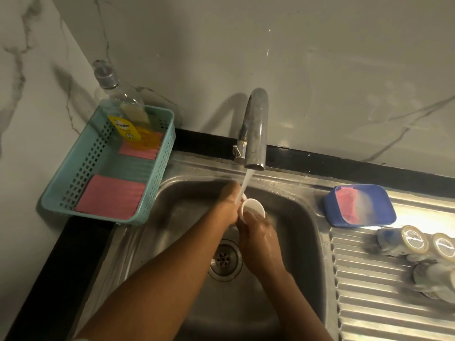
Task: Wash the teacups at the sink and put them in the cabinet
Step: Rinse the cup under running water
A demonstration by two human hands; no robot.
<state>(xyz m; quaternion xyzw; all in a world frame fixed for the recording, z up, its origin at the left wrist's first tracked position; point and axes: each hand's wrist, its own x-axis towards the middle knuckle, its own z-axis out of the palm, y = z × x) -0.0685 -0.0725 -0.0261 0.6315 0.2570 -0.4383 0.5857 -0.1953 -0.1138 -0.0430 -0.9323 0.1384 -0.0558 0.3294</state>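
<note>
Left hand grip: fingers curled round the side of a white teacup, holding it mouth-up and tilted toward me, at frame centre. Right hand comes in from below, wet, fingertips against the cup's near rim. I cannot tell whether that grip is closed on the cup or only touching it.

- Cup sits over the steel sink, above and right of the drain.
- Faucet is running; the water stream falls onto the left hand just beside the cup's rim.
- Left of frame: teal perforated basket on the black tabletop corner. In it, a clear soap bottle with pump top leans against the far wall, and two pink sponges lie flat.
- Bottle's yellow label: one dark word and a small round mark, both too blurred to read.
- Right of frame: blue tub on the sink ledge, something pink inside.
- Below it, on the ribbed drainboard, more cups lie on their sides, blurred. No writing I can make out on them.
</note>
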